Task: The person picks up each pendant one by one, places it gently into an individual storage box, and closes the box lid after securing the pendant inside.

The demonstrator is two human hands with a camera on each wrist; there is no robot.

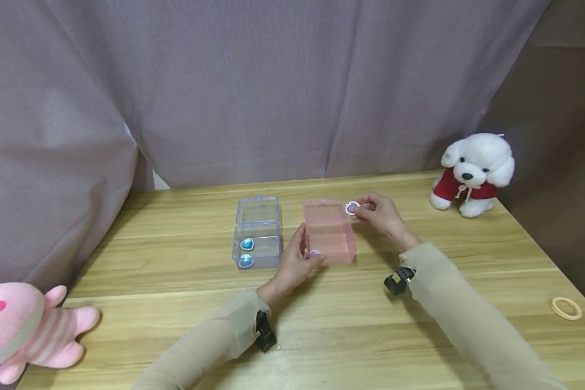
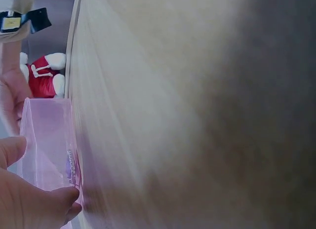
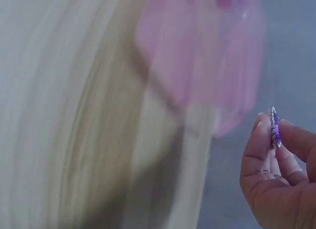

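My right hand (image 1: 383, 214) pinches a purple gem with a beaded white rim (image 1: 352, 208) between thumb and fingers, just right of the raised lid of a clear pink plastic box (image 1: 338, 251). In the right wrist view the gem (image 3: 274, 128) appears edge-on at the fingertips. With thumb and fingers around its front left corner, my left hand (image 1: 294, 264) grips the pink box. Inside that box, at its front left, lies another purple gem (image 1: 314, 253), partly hidden by the left hand; the left wrist view shows it through the wall.
Left of the pink box stands an open clear blue box (image 1: 268, 261) holding two blue gems (image 1: 246, 244). A white plush dog in red (image 1: 472, 176) sits at the back right, a wooden ring (image 1: 566, 308) lies at the right, and a pink plush toy (image 1: 34, 330) lies at the left edge.
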